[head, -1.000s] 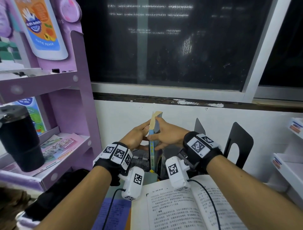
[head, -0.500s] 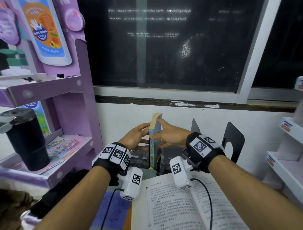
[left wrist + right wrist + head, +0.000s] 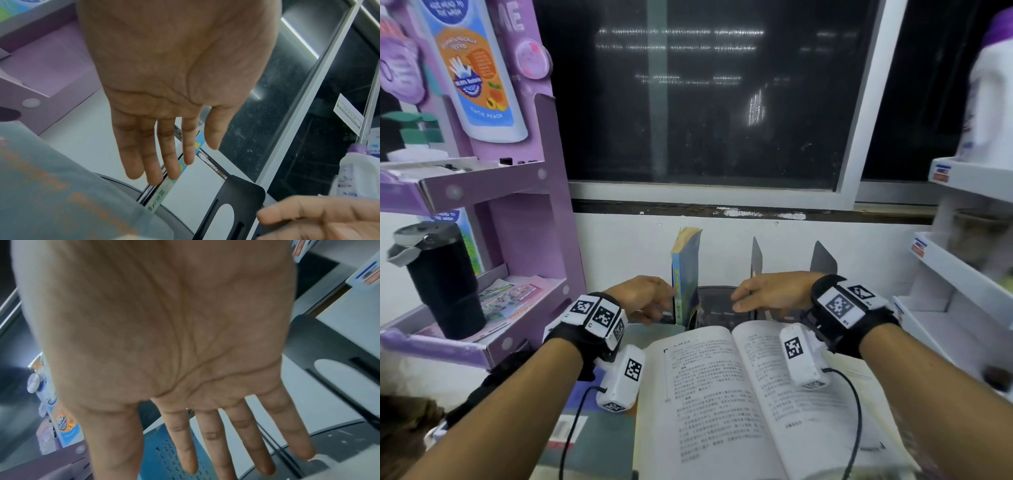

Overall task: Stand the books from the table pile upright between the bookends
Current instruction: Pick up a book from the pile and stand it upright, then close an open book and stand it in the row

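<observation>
A thin blue book (image 3: 686, 274) stood upright at the back of the table (image 3: 602, 442), near the wall. It leaned a tiny bit but stood by itself, likely so the hands could let go. The left hand (image 3: 645, 297) was right beside its spine, fingers (image 3: 170, 165) straight and loose, gripping nothing. I think it waited there to catch the book if it tipped. The right hand (image 3: 770, 291) was apart from the book, flat and empty, close to 1 dark bookend (image 3: 756, 257). A second bookend (image 3: 823, 257) stood further right. The gap beside the book looked wide, so that bookend probably needed sliding in. An open book (image 3: 750, 394) lay flat in front, not yet stood up.
</observation>
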`<action>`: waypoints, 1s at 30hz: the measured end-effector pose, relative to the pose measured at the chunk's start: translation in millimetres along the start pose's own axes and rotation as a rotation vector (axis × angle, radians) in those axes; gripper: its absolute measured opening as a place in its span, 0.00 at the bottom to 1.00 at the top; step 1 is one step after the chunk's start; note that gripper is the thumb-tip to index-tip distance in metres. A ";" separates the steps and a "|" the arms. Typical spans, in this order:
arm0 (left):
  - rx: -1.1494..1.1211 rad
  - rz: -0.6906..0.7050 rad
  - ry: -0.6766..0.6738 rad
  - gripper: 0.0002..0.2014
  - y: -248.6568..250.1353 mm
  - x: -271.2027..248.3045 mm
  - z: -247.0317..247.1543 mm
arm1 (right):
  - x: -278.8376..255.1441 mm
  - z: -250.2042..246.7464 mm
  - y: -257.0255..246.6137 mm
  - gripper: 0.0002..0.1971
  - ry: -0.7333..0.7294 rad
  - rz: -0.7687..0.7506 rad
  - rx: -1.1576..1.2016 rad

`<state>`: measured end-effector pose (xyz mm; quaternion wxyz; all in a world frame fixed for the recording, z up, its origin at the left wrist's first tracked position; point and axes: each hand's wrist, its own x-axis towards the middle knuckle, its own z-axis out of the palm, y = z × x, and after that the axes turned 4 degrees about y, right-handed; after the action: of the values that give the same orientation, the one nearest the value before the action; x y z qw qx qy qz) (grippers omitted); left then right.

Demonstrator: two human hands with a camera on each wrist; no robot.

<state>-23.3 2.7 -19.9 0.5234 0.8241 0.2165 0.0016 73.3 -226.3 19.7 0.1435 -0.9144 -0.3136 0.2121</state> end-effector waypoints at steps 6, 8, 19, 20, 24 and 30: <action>0.291 -0.061 -0.159 0.12 -0.6 -18.1 17.9 | -26.9 9.5 31.7 0.24 -0.013 0.062 -0.092; 0.345 -0.076 -0.186 0.13 0.1 -24.8 21.6 | -31.2 12.8 43.5 0.24 -0.010 0.086 -0.075; 0.519 -0.077 -0.244 0.10 4.2 -32.4 33.9 | -32.5 16.8 79.6 0.31 -0.010 0.200 0.009; 0.557 -0.073 -0.229 0.13 4.4 -31.6 33.2 | -33.0 16.6 80.3 0.32 -0.013 0.203 0.027; 0.659 -0.048 -0.168 0.22 4.9 -33.0 29.6 | -31.7 15.7 77.6 0.33 -0.014 0.205 0.028; 0.441 -0.032 -0.107 0.12 2.4 -30.6 23.6 | -37.3 13.0 74.0 0.27 0.036 0.201 0.038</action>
<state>-44.7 -29.5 -21.6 0.3414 0.9139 0.1965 -0.0980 78.4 -304.7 -9.8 0.1443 -0.9420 -0.2136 0.2150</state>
